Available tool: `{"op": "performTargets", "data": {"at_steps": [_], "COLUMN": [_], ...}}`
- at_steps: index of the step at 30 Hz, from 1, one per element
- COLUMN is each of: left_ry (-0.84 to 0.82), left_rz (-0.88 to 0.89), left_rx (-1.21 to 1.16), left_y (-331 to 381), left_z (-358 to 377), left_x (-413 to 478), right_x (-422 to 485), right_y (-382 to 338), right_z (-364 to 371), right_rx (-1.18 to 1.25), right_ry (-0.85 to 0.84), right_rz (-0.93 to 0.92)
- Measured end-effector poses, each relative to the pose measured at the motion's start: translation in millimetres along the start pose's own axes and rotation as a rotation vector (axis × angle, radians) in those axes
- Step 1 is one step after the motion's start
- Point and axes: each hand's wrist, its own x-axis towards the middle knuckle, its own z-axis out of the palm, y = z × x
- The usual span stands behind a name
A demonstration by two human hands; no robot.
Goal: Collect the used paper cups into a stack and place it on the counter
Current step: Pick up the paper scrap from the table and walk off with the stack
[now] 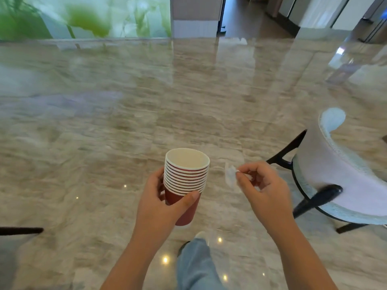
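Jeans-clad leg (196, 266) nearest, above the marble floor (125, 122); left hand (159, 204) grips the upright stack of red paper cups (185, 181) in mid-air, right hand (263, 191) pinches a small white scrap (230, 176) beside it; pale black-legged chair (335, 181) stands at right.

The glossy beige stone-pattern floor (104, 132) carries a pale upholstered chair (326, 170) on dark legs at 3 o'clock and the person's shoe (201, 235) at 6 o'clock.
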Motion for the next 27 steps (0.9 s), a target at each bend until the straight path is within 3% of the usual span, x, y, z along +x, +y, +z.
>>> {"op": "performTargets", "data": {"at_steps": [10, 19, 27], "left_ry": [-0.182, -0.269, -0.309], "left_rz": [0.141, 0.11, 0.072], "left_rx": [0.094, 0.034, -0.022], "left_y": [48, 36, 41], "left_z": [116, 186, 220], "left_x": [225, 364, 562], "right_x": [204, 334, 515], "right_y": [46, 103, 125], "right_z": [-28, -35, 1], "right_rx": [0.039, 0.079, 0.112], "right_ry": [0.141, 0.25, 0.299], "right_rz": [0.053, 0.21, 0.241]}}
